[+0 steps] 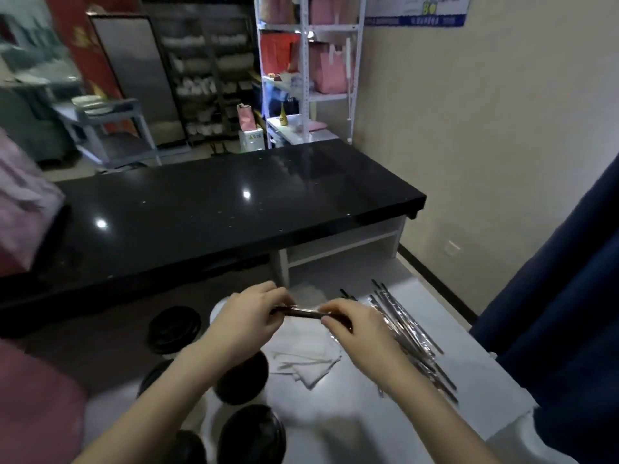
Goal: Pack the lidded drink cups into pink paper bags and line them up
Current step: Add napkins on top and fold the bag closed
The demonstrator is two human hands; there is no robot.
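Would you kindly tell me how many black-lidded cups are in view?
5. One cup stands farthest back; one left of the left forearm; one right of it; two at the bottom edge. The forearm may hide more.

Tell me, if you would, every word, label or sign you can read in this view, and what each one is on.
"BO": large yellow-green letters on the wall poster, cut off at the top of the frame, so this is a tentative reading.
White print on the poster's blue band: too blurred to read.
Gold characters on the red panel: too blurred to read.
Green mark and print on the white box: too small to read.
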